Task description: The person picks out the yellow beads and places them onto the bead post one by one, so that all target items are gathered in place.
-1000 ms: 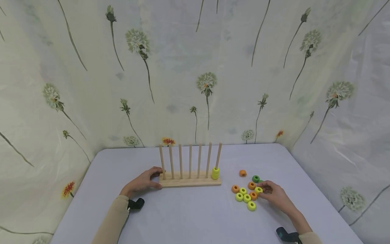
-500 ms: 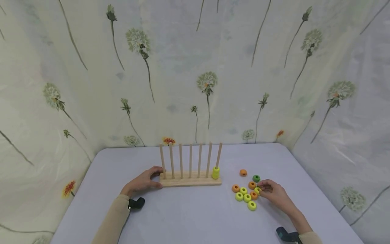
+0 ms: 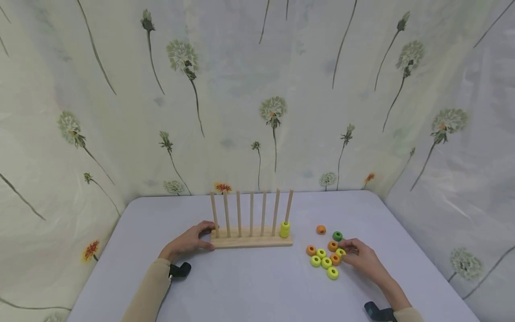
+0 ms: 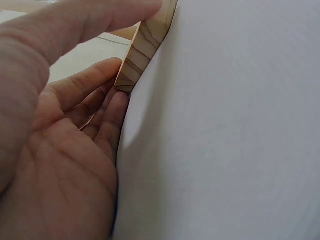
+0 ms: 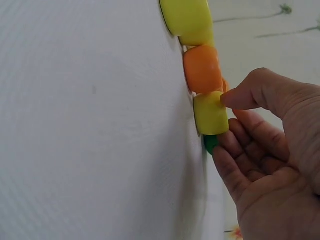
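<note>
My left hand (image 3: 189, 239) grips the left end of a wooden peg rack (image 3: 251, 242), thumb at the front edge and fingers behind. The left wrist view shows the rack's end (image 4: 140, 55) between thumb and fingers, resting on the table. Two stacked yellow beads (image 3: 284, 229) sit on the rightmost peg; the other pegs are bare. At the right, my right hand (image 3: 364, 260) pinches a yellow bead (image 5: 211, 114) at the edge of a loose group, its thumb on top and fingers on the far side. An orange bead (image 5: 202, 70) stands right beside that bead.
Several yellow beads (image 3: 326, 262) and orange beads (image 3: 311, 250) lie loose on the white table (image 3: 257, 286), right of the rack. A green bead (image 3: 337, 235) lies just behind them. A flowered cloth (image 3: 225, 89) hangs behind the table.
The yellow bead at my right fingers has shifted slightly left, closer to the orange bead. A bit of green by those fingertips no longer shows. My left hand and the rack stay put.
</note>
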Action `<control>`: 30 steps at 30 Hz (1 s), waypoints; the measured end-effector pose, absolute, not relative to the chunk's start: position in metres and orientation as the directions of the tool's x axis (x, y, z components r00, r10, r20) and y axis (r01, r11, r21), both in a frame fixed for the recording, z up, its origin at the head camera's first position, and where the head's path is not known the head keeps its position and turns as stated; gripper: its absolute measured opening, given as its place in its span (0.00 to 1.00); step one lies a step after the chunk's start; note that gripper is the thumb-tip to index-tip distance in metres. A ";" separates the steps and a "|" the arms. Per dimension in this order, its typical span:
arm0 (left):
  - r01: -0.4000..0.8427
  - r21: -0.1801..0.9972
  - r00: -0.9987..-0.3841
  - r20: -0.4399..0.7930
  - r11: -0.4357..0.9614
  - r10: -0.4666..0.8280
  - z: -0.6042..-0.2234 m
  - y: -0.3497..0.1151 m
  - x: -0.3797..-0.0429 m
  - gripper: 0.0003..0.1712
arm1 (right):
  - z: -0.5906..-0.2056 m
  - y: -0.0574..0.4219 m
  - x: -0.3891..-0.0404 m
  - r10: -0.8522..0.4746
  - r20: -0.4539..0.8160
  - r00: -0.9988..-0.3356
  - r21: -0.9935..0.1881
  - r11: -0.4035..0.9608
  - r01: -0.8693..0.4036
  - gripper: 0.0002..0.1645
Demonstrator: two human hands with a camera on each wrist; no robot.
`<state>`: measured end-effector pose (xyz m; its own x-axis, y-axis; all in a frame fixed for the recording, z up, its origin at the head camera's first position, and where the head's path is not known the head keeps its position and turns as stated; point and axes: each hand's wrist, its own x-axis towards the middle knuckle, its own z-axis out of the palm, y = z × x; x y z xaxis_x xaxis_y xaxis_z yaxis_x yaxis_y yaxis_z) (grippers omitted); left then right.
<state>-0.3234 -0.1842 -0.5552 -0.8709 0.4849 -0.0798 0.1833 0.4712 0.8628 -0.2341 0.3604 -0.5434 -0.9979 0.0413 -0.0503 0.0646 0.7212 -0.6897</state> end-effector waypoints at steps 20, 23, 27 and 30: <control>0.189 0.860 -0.870 -0.078 0.474 0.488 -0.553 -0.183 -0.321 0.41 | -0.546 0.358 -0.230 0.039 -0.050 -0.998 -0.644 0.763 0.062 0.26; 0.189 0.858 -0.870 -0.079 0.478 0.486 -0.552 -0.183 -0.321 0.41 | -0.546 0.359 -0.232 0.043 -0.053 -0.998 -0.654 0.753 0.068 0.25; 0.166 0.868 -0.874 -0.091 0.468 0.478 -0.552 -0.183 -0.321 0.42 | -0.545 0.361 -0.234 0.041 -0.061 -0.997 -0.669 0.740 0.071 0.25; 0.158 0.871 -0.874 -0.096 0.465 0.477 -0.552 -0.182 -0.321 0.42 | -0.544 0.362 -0.234 0.030 -0.055 -0.998 -0.672 0.739 0.059 0.26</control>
<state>-0.3214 -0.1824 -0.5521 -0.8738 0.4768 -0.0959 0.1579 0.4646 0.8714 -0.2335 0.3622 -0.5444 -0.9981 0.0300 -0.0547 0.0590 0.7386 -0.6716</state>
